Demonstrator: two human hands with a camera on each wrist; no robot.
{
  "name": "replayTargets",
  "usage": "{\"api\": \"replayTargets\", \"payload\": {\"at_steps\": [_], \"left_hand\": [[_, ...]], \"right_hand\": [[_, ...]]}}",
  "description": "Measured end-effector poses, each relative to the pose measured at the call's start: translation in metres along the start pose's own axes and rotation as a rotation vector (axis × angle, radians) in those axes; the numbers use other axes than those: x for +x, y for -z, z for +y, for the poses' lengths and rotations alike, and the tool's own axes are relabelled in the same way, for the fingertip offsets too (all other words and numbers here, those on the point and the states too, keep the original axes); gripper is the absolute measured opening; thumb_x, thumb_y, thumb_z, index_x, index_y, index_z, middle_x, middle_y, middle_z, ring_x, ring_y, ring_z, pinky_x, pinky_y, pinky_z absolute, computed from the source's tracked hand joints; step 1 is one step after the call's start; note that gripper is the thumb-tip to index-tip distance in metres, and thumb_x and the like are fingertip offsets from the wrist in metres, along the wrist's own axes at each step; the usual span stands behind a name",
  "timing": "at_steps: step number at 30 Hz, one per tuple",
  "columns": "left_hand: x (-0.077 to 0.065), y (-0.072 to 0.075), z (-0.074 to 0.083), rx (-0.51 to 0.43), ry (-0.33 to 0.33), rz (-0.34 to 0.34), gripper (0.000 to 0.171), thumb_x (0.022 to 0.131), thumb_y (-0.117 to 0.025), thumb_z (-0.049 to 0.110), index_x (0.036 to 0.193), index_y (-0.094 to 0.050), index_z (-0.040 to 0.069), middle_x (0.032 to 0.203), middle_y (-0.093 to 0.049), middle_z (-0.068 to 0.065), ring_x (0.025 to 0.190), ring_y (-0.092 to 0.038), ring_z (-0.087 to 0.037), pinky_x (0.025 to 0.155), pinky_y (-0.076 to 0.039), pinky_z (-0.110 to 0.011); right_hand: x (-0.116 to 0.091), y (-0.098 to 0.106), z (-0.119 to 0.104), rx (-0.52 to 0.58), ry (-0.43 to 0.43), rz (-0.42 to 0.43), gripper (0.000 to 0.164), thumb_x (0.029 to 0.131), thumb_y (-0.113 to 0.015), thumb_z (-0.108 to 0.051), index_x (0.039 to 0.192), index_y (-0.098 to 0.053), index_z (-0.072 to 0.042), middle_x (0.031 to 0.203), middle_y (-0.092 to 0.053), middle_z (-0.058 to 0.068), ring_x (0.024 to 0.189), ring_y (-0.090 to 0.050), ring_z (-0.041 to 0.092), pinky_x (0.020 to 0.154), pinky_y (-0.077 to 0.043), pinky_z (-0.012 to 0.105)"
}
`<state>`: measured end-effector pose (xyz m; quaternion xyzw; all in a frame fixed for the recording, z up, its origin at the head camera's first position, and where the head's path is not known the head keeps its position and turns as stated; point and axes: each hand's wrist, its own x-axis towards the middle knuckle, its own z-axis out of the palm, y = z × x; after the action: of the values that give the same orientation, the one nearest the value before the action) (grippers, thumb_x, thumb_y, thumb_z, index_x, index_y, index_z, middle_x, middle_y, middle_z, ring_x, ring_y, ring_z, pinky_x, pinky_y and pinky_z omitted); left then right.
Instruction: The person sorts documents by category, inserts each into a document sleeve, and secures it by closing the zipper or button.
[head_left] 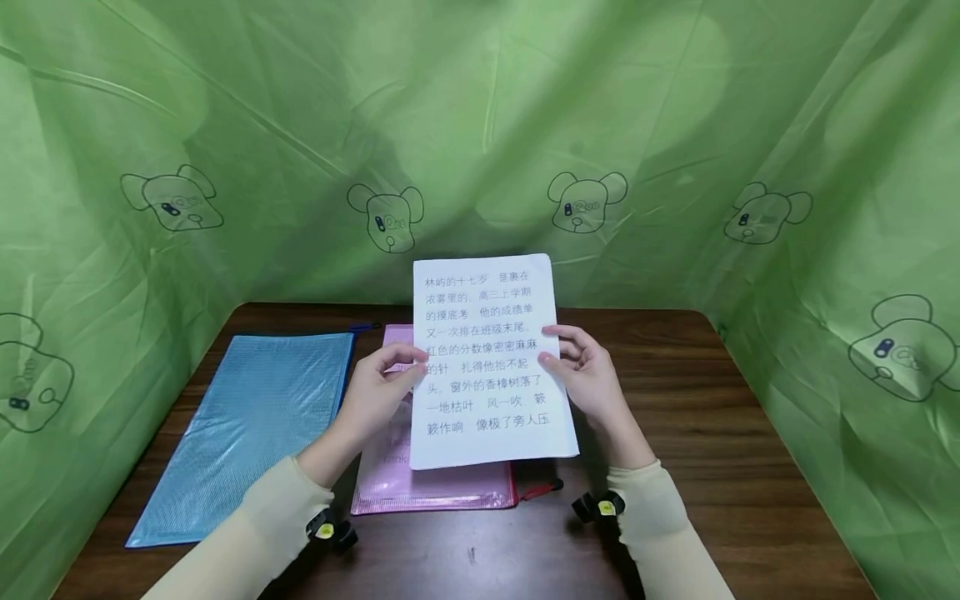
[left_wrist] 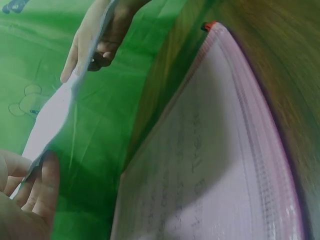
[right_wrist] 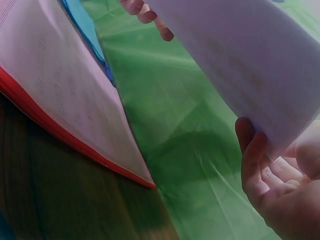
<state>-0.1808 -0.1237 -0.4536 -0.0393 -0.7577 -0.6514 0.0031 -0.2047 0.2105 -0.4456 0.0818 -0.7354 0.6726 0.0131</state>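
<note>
While my left hand [head_left: 373,398] pinched one long edge of the printed paper [head_left: 483,367] and my right hand [head_left: 590,379] pinched the other, I had it raised above the pink pouch [head_left: 431,493], its printed side facing me. The blue pouch [head_left: 251,425] lay to the left on the table [head_left: 712,467], touched by neither hand. I took the step to be steadying the paper between two grips. The next move, I judged, called for lowering it evenly, both edges level so nothing bent; if the pink pouch was to receive it, one hand would have to let go to open that. Whether it was unzipped, I could not tell.
</note>
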Motion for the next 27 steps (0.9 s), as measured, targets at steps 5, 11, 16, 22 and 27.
{"api": "replayTargets", "payload": {"at_steps": [5, 11, 16, 22, 27], "left_hand": [[-0.005, 0.011, -0.005, 0.023, -0.037, -0.004, 0.020, 0.103, -0.073, 0.006, 0.123, -0.075, 0.002, 0.122, -0.071, -0.022, 0.074, -0.075, -0.022, 0.065, -0.065, -0.041], [-0.011, 0.031, -0.007, 0.085, -0.077, -0.007, 0.024, 0.104, -0.074, 0.007, 0.127, -0.073, 0.002, 0.122, -0.074, -0.023, 0.075, -0.076, -0.026, 0.064, -0.065, -0.040], [-0.019, 0.057, -0.013, 0.228, -0.077, 0.049, 0.028, 0.105, -0.074, 0.012, 0.131, -0.070, 0.003, 0.122, -0.073, -0.021, 0.082, -0.078, -0.027, 0.067, -0.065, -0.037], [-0.032, 0.087, -0.028, 0.498, -0.045, 0.088, 0.037, 0.102, -0.077, 0.017, 0.136, -0.067, 0.006, 0.127, -0.072, -0.018, 0.087, -0.070, -0.021, 0.066, -0.057, -0.030], [-0.043, 0.106, -0.044, 0.624, -0.024, 0.064, 0.047, 0.099, -0.080, 0.015, 0.140, -0.062, 0.000, 0.127, -0.070, -0.024, 0.083, -0.065, -0.020, 0.063, -0.053, -0.031]], "right_hand": [[0.000, -0.003, 0.003, 0.001, -0.033, -0.037, 0.043, 0.103, -0.074, -0.002, 0.144, -0.064, -0.007, 0.127, -0.076, 0.021, 0.097, -0.082, 0.027, 0.073, -0.067, 0.039], [0.000, -0.005, 0.005, 0.000, -0.055, -0.046, 0.042, 0.103, -0.073, -0.002, 0.143, -0.064, -0.009, 0.126, -0.077, 0.020, 0.096, -0.081, 0.030, 0.072, -0.067, 0.040], [0.000, -0.004, 0.006, -0.005, -0.072, -0.051, 0.041, 0.104, -0.073, -0.004, 0.144, -0.065, -0.011, 0.126, -0.077, 0.019, 0.097, -0.081, 0.030, 0.073, -0.067, 0.040], [0.000, -0.001, 0.008, -0.017, -0.084, -0.042, 0.041, 0.104, -0.073, -0.005, 0.144, -0.065, -0.011, 0.125, -0.077, 0.018, 0.097, -0.081, 0.030, 0.074, -0.067, 0.039], [0.000, 0.000, 0.010, -0.020, -0.100, -0.037, 0.041, 0.104, -0.074, -0.006, 0.144, -0.065, -0.012, 0.125, -0.077, 0.017, 0.098, -0.081, 0.030, 0.075, -0.066, 0.039]]}}
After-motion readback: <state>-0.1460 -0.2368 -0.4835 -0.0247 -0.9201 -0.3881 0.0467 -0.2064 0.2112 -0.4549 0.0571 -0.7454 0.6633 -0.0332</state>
